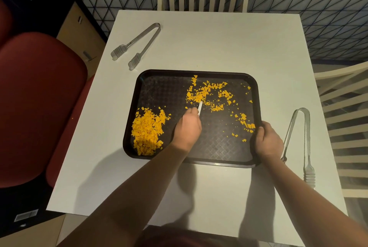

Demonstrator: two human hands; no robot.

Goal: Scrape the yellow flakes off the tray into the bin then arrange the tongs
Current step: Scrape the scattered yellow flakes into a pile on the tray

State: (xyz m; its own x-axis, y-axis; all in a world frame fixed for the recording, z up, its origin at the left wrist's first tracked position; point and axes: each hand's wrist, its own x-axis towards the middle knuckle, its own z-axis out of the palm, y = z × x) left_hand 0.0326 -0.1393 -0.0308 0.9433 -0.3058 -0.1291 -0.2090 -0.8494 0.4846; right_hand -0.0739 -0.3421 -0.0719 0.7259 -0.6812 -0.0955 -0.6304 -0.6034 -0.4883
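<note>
A dark tray (155, 91) is set on the white counter (219, 43). Yellow flakes (148, 130) are heaped at the tray's near left corner, and more flakes are scattered across its far middle and right side. A small white scraper (199, 107) is pinched in the left hand (188, 127) above the tray's middle. The tray's right rim is grasped by the right hand (267, 140). One pair of tongs (137, 44) lies beyond the tray's far left corner; a second pair of tongs (302, 143) lies just right of the tray.
</note>
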